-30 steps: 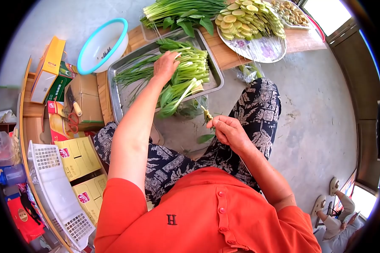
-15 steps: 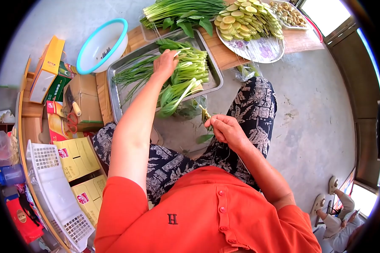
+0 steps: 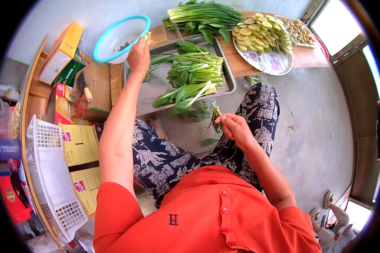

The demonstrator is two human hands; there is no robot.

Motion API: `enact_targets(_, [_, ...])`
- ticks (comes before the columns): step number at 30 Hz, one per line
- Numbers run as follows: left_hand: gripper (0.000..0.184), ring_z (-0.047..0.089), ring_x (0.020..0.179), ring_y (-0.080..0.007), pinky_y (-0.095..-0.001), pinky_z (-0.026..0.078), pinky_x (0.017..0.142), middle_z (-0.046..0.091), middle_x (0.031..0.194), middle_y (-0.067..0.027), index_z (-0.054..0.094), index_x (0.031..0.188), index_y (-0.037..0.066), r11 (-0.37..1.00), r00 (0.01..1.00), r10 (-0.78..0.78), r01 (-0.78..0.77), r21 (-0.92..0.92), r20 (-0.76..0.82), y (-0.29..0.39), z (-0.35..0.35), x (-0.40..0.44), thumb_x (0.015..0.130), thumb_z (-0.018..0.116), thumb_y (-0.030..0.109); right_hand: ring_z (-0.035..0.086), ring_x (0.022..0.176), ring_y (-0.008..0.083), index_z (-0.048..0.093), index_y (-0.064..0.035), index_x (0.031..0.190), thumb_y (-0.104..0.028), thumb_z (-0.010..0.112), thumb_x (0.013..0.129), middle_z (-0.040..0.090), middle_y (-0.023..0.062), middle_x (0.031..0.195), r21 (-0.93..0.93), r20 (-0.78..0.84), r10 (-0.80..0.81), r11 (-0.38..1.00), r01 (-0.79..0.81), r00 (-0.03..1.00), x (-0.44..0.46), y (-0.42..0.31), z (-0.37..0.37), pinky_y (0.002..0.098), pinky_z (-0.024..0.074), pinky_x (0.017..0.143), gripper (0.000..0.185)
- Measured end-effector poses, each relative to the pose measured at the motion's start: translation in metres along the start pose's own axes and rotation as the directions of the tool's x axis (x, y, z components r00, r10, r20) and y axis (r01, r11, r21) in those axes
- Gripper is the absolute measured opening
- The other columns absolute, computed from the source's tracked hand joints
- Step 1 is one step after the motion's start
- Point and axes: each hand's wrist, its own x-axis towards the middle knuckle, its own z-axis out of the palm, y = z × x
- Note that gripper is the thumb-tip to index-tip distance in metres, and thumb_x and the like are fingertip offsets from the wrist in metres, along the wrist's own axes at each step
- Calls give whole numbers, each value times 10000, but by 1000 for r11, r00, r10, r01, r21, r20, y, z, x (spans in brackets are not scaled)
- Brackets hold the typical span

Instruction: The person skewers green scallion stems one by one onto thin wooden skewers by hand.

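Observation:
My left hand point(image 3: 139, 58) is raised at the near right rim of a white basin with a blue rim point(image 3: 98, 49). Its fingers are closed round a small pale yellow-green piece point(image 3: 147, 38), too small to name surely. My right hand point(image 3: 235, 127) is closed above my knee on a bunch of thin dark-green and yellowish stalks point(image 3: 215, 117). Between the hands, a metal tray point(image 3: 145, 101) bears leafy greens point(image 3: 194, 69) with pale stems and long thin green stalks point(image 3: 159, 61). Dark bits lie inside the basin.
Behind the tray lie green chives point(image 3: 211, 14), a plate point(image 3: 280, 63) of sliced vegetable and a box of small round pieces point(image 3: 299, 31). Cardboard boxes point(image 3: 98, 82), scissors point(image 3: 81, 107) and a white plastic basket point(image 3: 50, 173) stand left. Another person point(image 3: 340, 230) sits at lower right.
My left hand has left the greens in the tray and moved up and left to the basin, with a pale piece now in its fingers. My right hand keeps its bunch; the view has shifted.

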Motion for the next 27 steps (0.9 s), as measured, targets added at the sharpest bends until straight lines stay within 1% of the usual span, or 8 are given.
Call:
enact_targets(6, [104, 585, 698, -247, -404, 450, 644, 676, 827, -3, 626, 898, 116, 963, 894, 269, -262, 67, -358, 12, -108, 36, 916, 548, 183, 291, 402, 44, 630, 6, 920, -168, 460, 979, 380, -51, 486, -26, 3, -10, 1000, 10, 1000, 2, -3, 0, 204, 226, 401, 250])
enact_targets(8, [124, 560, 610, -175, -331, 447, 588, 664, 810, -22, 620, 925, 70, 926, 928, 49, -181, -332, -369, 29, -137, 38, 937, 539, 164, 294, 401, 43, 629, 5, 922, -167, 458, 980, 380, -51, 486, -19, -1, -14, 1000, 14, 1000, 1, -11, 1, 202, 226, 397, 249])
enact_targets(9, [124, 560, 610, -175, -331, 447, 588, 664, 810, -22, 620, 925, 70, 927, 926, 47, -180, -329, -374, 38, -150, 37, 937, 539, 164, 292, 400, 41, 627, 4, 925, -169, 455, 983, 380, -51, 487, -43, 1, -25, 999, 25, 1000, 1, -14, -1, 200, 226, 393, 251])
enact_targets(11, [139, 519, 568, -110, -256, 419, 531, 629, 791, -40, 612, 971, 26, 578, 965, -171, -64, -813, -197, 56, -173, 27, 947, 535, 140, 291, 406, 37, 625, -2, 933, -177, 455, 986, 381, -53, 490, -51, 15, -83, 995, 84, 996, -1, -26, -1, 198, 219, 394, 250])
enact_targets(12, [139, 519, 568, -110, -256, 419, 531, 629, 791, -40, 612, 971, 26, 582, 963, -172, -69, -810, -206, 65, -179, 16, 947, 535, 140, 290, 408, 36, 623, -4, 936, -179, 455, 986, 381, -54, 491, -57, 15, -113, 992, 113, 994, -2, -33, 1, 198, 216, 394, 248])
enact_targets(14, [207, 486, 591, -83, -212, 398, 540, 559, 785, -32, 562, 1107, -1, 248, 962, -257, 157, -956, 91, 89, -185, -11, 950, 532, 131, 283, 414, 34, 618, -5, 935, -177, 447, 989, 378, -59, 493, -77, 12, -128, 989, 128, 992, -6, -52, 8, 201, 213, 400, 249])
enact_targets(18, [222, 423, 516, -70, -209, 344, 466, 555, 809, -27, 553, 1123, 18, -147, 884, -230, 382, -912, 407, 104, -156, -67, 952, 548, 160, 280, 416, 30, 619, -7, 938, -181, 449, 990, 370, -64, 488, -111, 40, -183, 976, 186, 982, -15, -78, 29, 198, 215, 411, 249])
enact_targets(27, [177, 492, 561, -92, -225, 363, 471, 559, 823, -16, 583, 1010, 39, -242, 764, -276, 532, -811, 583, 112, -134, -125, 884, 656, 139, 262, 419, 17, 610, -10, 937, -201, 453, 995, 345, -79, 484, -214, 148, -203, 949, 231, 968, -32, -109, 78, 195, 202, 416, 254])
